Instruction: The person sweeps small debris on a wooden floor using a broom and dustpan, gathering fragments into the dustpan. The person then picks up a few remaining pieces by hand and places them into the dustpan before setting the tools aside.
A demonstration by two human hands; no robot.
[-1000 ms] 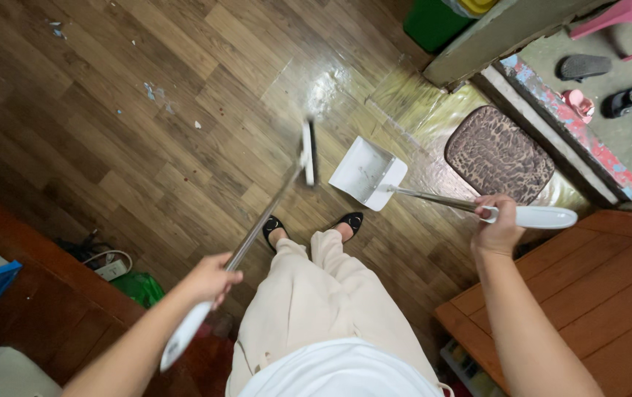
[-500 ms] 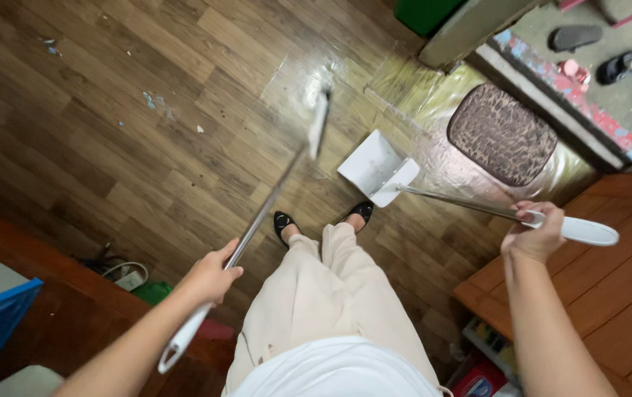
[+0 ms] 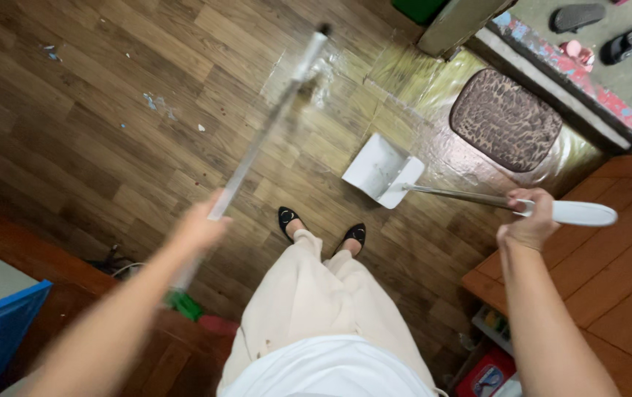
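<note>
- Wooden floor [image 3: 110, 169]: brown planks running the full view, glossy near the doorway; pale scraps of litter [image 3: 155, 103] lie on it at the upper left, well apart from the dustpan, so by my judgement the sweeping is not finished.
- Leopard-print mat [image 3: 505, 119]: lies by the door sill, near the dustpan but apart from it.
- Broom [image 3: 264, 140]: long metal shaft, blurred, with its head [image 3: 314, 45] out ahead over the shiny patch of floor; whether the head touches the floor cannot be told.
- Dustpan [image 3: 380, 170]: white, resting on the floor just ahead of the black shoes [image 3: 322, 225]; its pan looks bare, nothing gathered in it as far as can be seen.
- Dustpan handle [image 3: 511, 204]: thin metal rod ending in a white grip, slanting back to the right.
- Left hand [image 3: 200, 226]: closed round the broom shaft, blurred.
- Right hand [image 3: 527, 226]: closed round the dustpan handle where rod meets grip.
</note>
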